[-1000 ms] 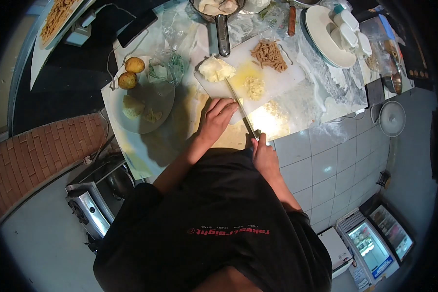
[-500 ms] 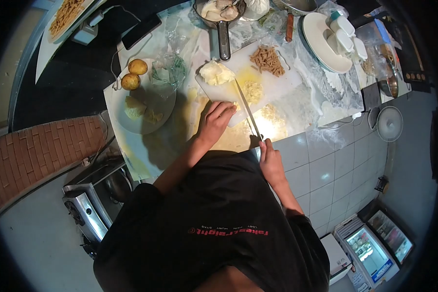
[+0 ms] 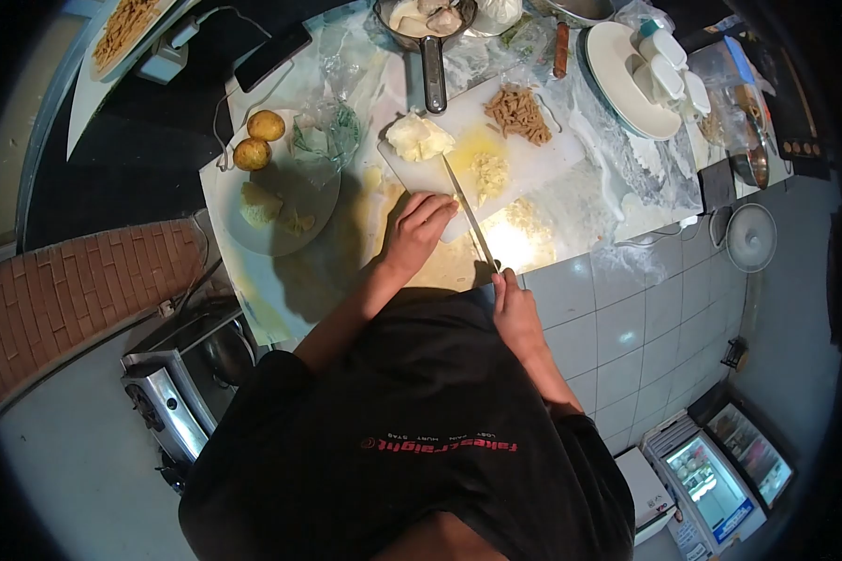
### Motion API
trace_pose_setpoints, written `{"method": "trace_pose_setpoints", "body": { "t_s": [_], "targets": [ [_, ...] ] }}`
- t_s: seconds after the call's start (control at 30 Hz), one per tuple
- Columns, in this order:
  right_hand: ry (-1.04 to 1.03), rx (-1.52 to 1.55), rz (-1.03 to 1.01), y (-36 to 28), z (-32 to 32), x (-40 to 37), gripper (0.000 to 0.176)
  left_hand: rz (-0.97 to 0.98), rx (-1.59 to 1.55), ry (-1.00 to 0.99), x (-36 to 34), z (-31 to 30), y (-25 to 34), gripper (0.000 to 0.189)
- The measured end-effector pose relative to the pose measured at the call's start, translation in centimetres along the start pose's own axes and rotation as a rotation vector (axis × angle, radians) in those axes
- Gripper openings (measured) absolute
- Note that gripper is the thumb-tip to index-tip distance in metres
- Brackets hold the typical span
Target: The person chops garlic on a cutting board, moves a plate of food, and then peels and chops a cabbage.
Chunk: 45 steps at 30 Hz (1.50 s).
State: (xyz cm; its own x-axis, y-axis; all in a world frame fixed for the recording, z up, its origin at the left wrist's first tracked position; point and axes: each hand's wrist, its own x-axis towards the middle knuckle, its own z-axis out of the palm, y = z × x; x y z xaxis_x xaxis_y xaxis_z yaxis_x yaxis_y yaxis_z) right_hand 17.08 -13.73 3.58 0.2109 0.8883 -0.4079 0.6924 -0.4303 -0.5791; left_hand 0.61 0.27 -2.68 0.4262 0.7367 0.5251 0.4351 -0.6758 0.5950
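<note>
My right hand [image 3: 516, 313] is closed round the handle of a long knife [image 3: 471, 217], whose blade slants up and left across the white cutting board [image 3: 557, 166]. At the board's near edge, my left hand [image 3: 421, 231] has its fingers bent together over a small pale yellow food piece [image 3: 457, 200], mostly hidden, beside the blade. Just right of the blade lies a pile of finely cut pale yellow food [image 3: 489, 175]. A larger pale yellow lump [image 3: 419, 137] sits at the board's left corner, close to the knife tip. Brown strips [image 3: 518, 116] are heaped at the far side.
Two potatoes [image 3: 259, 140] lie by a plate [image 3: 285, 245] with pale green scraps and a plastic bag [image 3: 327, 136]. A pan [image 3: 433, 75] points its handle toward the board. White plates [image 3: 617, 93] and bottles [image 3: 666, 77] stand right. A phone [image 3: 273, 56] lies far left.
The knife has shifted slightly left, its blade now nearer my left fingertips. My right hand has moved a little left with it. My left hand stays at nearly the same place.
</note>
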Motion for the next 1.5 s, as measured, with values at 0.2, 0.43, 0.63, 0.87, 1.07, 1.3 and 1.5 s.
{"method": "trace_pose_setpoints", "body": {
  "t_s": [0.2, 0.43, 0.63, 0.87, 1.07, 1.3, 1.5],
  "targets": [
    [-0.036, -0.038, 0.005, 0.2, -0.2, 0.7, 0.032, -0.004, -0.016, -0.003, -0.1, 0.1, -0.4, 0.017],
    [-0.046, -0.049, -0.020, 1.0, 0.4, 1.6, 0.034, -0.006, -0.048, -0.008, 0.2, 0.0, -0.4, 0.016],
    [0.046, -0.322, 0.033, 1.0, 2.0, 1.3, 0.034, -0.034, -0.017, -0.009, -0.1, 0.2, -0.2, 0.019],
    [0.074, -0.190, 0.023, 2.1, 1.0, 1.1, 0.034, -0.135, -0.037, -0.011, -0.4, 0.2, 0.4, 0.016],
    [0.030, 0.125, 0.012, 1.0, 0.8, 0.2, 0.036, -0.068, -0.028, -0.011, -0.3, 0.2, 0.2, 0.015],
    [0.009, 0.099, 0.018, 0.3, 0.5, 0.2, 0.034, -0.047, -0.027, -0.005, 0.0, 0.1, 0.3, 0.013],
    [-0.004, 0.041, 0.021, 0.0, 0.6, 0.4, 0.033, -0.040, -0.026, -0.002, -0.1, 0.1, 0.1, 0.013]
  ]
}}
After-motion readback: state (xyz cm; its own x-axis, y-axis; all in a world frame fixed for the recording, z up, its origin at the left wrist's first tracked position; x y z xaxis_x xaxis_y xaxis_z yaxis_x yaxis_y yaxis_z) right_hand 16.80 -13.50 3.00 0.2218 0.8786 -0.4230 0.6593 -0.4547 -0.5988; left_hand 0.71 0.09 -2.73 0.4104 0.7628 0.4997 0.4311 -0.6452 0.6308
